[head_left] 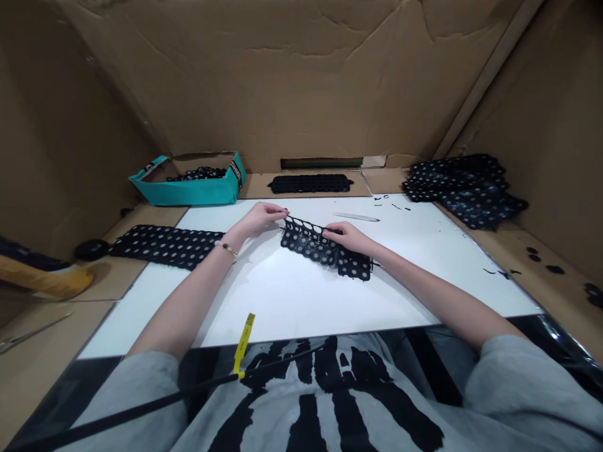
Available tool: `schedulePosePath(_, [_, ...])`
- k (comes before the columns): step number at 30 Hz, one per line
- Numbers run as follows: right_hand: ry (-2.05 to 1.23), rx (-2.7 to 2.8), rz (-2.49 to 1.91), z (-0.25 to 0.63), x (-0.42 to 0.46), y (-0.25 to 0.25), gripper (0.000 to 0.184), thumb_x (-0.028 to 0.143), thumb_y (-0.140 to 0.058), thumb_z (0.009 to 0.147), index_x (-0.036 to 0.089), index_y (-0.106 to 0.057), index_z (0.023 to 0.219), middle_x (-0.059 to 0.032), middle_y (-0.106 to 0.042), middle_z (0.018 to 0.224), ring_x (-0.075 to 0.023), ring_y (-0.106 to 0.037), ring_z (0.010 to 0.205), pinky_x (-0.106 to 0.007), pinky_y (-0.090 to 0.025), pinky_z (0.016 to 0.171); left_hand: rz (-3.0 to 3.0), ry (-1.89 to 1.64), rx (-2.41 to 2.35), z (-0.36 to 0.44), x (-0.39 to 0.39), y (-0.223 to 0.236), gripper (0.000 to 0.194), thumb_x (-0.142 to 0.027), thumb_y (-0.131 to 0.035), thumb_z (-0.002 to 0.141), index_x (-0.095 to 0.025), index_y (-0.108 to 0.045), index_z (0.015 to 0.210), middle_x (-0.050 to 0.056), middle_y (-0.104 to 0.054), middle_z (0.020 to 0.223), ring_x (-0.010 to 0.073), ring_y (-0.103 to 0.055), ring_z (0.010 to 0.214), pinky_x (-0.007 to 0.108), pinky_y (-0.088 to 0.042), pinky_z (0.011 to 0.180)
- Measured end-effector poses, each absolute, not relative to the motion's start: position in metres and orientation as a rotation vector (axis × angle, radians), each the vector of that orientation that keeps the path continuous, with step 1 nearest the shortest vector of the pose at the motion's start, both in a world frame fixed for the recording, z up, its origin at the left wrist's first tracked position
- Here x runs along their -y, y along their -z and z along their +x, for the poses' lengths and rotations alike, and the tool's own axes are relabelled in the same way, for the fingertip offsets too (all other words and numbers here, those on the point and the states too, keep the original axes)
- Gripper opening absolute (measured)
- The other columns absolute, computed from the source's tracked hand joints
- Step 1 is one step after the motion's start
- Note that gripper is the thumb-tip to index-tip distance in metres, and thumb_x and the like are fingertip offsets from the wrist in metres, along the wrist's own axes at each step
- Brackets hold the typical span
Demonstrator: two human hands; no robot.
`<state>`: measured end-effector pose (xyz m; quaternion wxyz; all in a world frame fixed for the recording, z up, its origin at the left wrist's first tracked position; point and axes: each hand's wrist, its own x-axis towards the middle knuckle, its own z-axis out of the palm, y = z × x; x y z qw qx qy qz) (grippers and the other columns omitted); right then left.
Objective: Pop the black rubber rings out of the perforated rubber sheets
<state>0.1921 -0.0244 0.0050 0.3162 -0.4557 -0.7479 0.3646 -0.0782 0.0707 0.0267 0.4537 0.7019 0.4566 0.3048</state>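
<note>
Clock bearings are read from the work in hand, with the seated person at six. Nearest me, at seven o'clock, a yellow tag [244,345] stands up from a dark cord before the person's grey shirt [151,386]. Between eight and nine, a pair of scissors [35,333] lies on cardboard. At centre, a perforated black sheet [306,243] is held over the white board [264,301]; I cannot tell whether its lower edge touches. The left hand [261,218] is pinched on its far corner, at ten o'clock. The right hand [348,236] grips the upper edge, towards two, thumb and fingers closed on it. Loose black discs [534,257] lie at three. A dotted black sheet [162,245] lies flat at nine, partly behind the left forearm. A slim pale tool [355,217] rests at one o'clock. Farther off: a teal-sided box [193,193] of black pieces at ten, a heap of dotted black sheets [464,188] at two, and a long black slab [311,183] at twelve, before the cardboard wall [301,94].
</note>
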Motion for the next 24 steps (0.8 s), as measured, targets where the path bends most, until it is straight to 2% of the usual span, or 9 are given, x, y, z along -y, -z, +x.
schedulePosePath(4, [-0.946, 1.998, -1.213, 0.19, 0.023, -0.002, 0.036, 0.049, -0.052, 0.086, 0.017, -0.063, 0.076, -0.0027, -0.063, 0.075, -0.0182, -0.053, 0.075, -0.03, -0.04, 0.074, 1.62, -1.22, -1.374, -0.097, -0.089, -0.024, 0.035, -0.046, -0.07, 0.071, -0.014, -0.076, 0.084, 0.011, -0.074, 0.087, 0.0175, -0.059, 0.068, 0.028, -0.044, 0.059])
schedulePosePath(7, [-0.942, 2.022, -1.238, 0.191, 0.025, -0.001, 0.035, 0.048, -0.052, 0.086, 0.017, -0.062, 0.074, -0.0023, -0.061, 0.073, -0.0177, -0.052, 0.073, -0.03, -0.039, 0.073, 1.676, -1.337, -1.457, -0.105, -0.094, -0.022, 0.034, -0.045, -0.065, 0.076, -0.014, -0.075, 0.085, 0.011, -0.074, 0.086, 0.0204, -0.062, 0.076, 0.029, -0.047, 0.066])
schedulePosePath(9, [-0.942, 2.021, -1.243, 0.192, 0.025, -0.001, 0.035, 0.048, -0.052, 0.085, 0.016, -0.062, 0.074, -0.0019, -0.06, 0.072, -0.0172, -0.051, 0.072, -0.03, -0.039, 0.072, 1.831, -1.237, -1.403, -0.103, -0.089, -0.023, 0.039, -0.047, -0.063, 0.078, -0.014, -0.075, 0.094, 0.011, -0.075, 0.094, 0.0228, -0.064, 0.086, 0.03, -0.049, 0.076])
schedulePosePath(12, [-0.951, 2.023, -1.222, 0.192, 0.025, -0.002, 0.034, 0.047, -0.052, 0.085, 0.016, -0.063, 0.076, -0.0023, -0.061, 0.074, -0.0176, -0.052, 0.073, -0.03, -0.039, 0.073, 2.132, -0.899, -1.207, -0.086, -0.073, -0.025, 0.044, -0.05, -0.063, 0.08, -0.018, -0.075, 0.108, 0.01, -0.074, 0.108, 0.0256, -0.063, 0.097, 0.033, -0.046, 0.089])
schedulePosePath(15, [-0.966, 2.028, -1.193, 0.192, 0.026, -0.003, 0.033, 0.046, -0.053, 0.085, 0.016, -0.064, 0.078, -0.0029, -0.063, 0.076, -0.0183, -0.054, 0.076, -0.03, -0.04, 0.075, 2.341, -0.668, -1.008, -0.063, -0.057, -0.021, 0.042, -0.05, -0.065, 0.08, -0.023, -0.075, 0.11, 0.008, -0.074, 0.11, 0.0281, -0.058, 0.107, 0.037, -0.042, 0.098])
schedulePosePath(19, [-0.968, 2.029, -1.19, 0.192, 0.027, -0.005, 0.034, 0.047, -0.052, 0.085, 0.016, -0.065, 0.078, -0.0029, -0.064, 0.077, -0.0183, -0.054, 0.076, -0.03, -0.04, 0.074, 2.239, -0.7, -0.996, -0.05, -0.049, -0.014, 0.035, -0.047, -0.067, 0.078, -0.019, -0.078, 0.097, 0.01, -0.075, 0.101, 0.0253, -0.063, 0.092, 0.036, -0.046, 0.088])
schedulePosePath(24, [-0.976, 2.009, -1.19, 0.19, 0.027, -0.005, 0.036, 0.049, -0.053, 0.085, 0.016, -0.064, 0.078, -0.0034, -0.065, 0.078, -0.0185, -0.054, 0.076, -0.03, -0.04, 0.074, 1.858, -0.805, -1.043, -0.063, -0.058, -0.018, 0.04, -0.052, -0.072, 0.071, -0.016, -0.079, 0.086, 0.01, -0.075, 0.091, 0.0226, -0.064, 0.081, 0.031, -0.048, 0.071])
